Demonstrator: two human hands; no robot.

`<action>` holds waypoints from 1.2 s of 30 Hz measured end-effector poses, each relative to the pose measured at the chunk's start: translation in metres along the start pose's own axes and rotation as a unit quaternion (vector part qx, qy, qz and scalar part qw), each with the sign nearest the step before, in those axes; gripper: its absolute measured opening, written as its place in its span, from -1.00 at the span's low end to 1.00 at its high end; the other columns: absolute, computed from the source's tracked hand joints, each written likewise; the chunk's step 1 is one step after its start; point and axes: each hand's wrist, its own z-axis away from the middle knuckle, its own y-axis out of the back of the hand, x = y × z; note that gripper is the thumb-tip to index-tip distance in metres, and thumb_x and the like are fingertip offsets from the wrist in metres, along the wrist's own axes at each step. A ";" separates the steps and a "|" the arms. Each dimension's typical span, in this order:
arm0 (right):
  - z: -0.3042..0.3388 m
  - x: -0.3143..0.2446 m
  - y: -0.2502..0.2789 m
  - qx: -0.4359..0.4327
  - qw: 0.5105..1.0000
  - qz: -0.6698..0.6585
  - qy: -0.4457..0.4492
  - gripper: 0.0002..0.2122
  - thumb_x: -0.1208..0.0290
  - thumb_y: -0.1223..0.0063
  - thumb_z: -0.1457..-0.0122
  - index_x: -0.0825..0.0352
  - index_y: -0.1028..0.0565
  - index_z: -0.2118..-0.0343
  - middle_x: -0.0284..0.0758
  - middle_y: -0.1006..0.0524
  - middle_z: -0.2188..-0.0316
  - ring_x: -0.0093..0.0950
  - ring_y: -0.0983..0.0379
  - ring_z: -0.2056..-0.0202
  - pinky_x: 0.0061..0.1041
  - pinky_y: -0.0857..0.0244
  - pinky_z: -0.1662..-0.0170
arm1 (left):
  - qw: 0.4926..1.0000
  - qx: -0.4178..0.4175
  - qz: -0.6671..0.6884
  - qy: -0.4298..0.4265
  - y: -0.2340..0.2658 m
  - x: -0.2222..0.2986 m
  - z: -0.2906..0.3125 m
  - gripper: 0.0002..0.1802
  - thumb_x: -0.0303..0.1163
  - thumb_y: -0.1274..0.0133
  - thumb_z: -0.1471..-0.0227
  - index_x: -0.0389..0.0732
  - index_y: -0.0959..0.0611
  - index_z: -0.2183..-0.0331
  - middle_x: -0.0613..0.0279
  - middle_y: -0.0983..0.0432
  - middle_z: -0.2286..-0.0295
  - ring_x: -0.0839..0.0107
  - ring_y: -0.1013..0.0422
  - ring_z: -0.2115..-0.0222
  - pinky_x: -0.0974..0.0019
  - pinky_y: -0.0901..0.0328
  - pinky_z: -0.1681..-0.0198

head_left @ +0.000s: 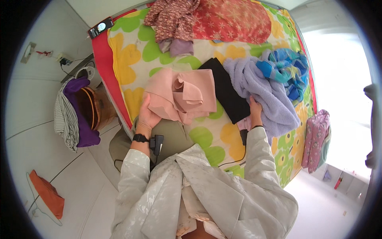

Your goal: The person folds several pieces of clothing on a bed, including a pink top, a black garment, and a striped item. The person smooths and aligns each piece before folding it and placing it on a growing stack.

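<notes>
The pink cloth (164, 97) lies loosely folded at the near left of the bed (129, 87), one flap turned over on its upper face and its right edge just beside or touching the black folded cloth (227, 91). The left hand (149, 113) is in contact with the pink cloth's near left edge; its fingers are partly covered by the fabric, and whether they pinch it cannot be told. A dark band (140, 138) encircles the left wrist. The right hand (256, 112) is positioned between the near end of the black folded cloth and the lavender fleece (276, 105), touching the fleece; its fingers are partly hidden, and whether they are spread or closed cannot be told. A crumpled blue patterned cloth (298, 69) rests against the fleece at far right. At the far side lie a red snowflake-patterned cloth (234, 20) and, left of it, a small-patterned garment (171, 20). A phone (100, 27) with a lit screen sits at the far left corner.
</notes>
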 end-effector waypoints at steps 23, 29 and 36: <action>0.320 0.148 0.076 -0.670 0.627 0.387 -0.089 -0.69 0.17 0.10 -0.14 0.28 -0.52 0.23 -0.23 -0.53 0.24 -0.33 -0.44 0.18 -0.36 -0.27 0.08 | 0.992 0.030 0.069 0.101 -0.007 0.014 -0.002 -0.35 -0.07 0.05 -0.09 -0.16 -0.22 -0.14 0.13 -0.22 -0.09 0.16 -0.17 -0.09 0.05 -0.03 -0.18; 0.296 0.107 0.062 -0.646 0.646 0.395 -0.095 -0.70 0.18 0.10 -0.15 0.29 -0.53 0.25 -0.24 -0.54 0.27 -0.34 -0.44 0.20 -0.36 -0.27 0.10 | 0.986 0.037 0.086 0.136 -0.008 0.017 -0.005 -0.34 -0.06 0.06 -0.09 -0.16 -0.21 -0.14 0.10 -0.21 -0.09 0.15 -0.16 -0.09 0.05 -0.02 -0.19; 0.264 0.077 0.049 -0.657 0.622 0.417 -0.082 -0.71 0.19 0.10 -0.15 0.30 -0.53 0.26 -0.25 -0.55 0.29 -0.36 -0.44 0.23 -0.37 -0.27 0.12 | 0.985 0.019 0.096 0.140 0.001 0.021 -0.014 -0.32 -0.03 0.09 -0.11 -0.17 -0.16 -0.15 0.10 -0.17 -0.10 0.15 -0.14 -0.11 0.05 -0.02 -0.18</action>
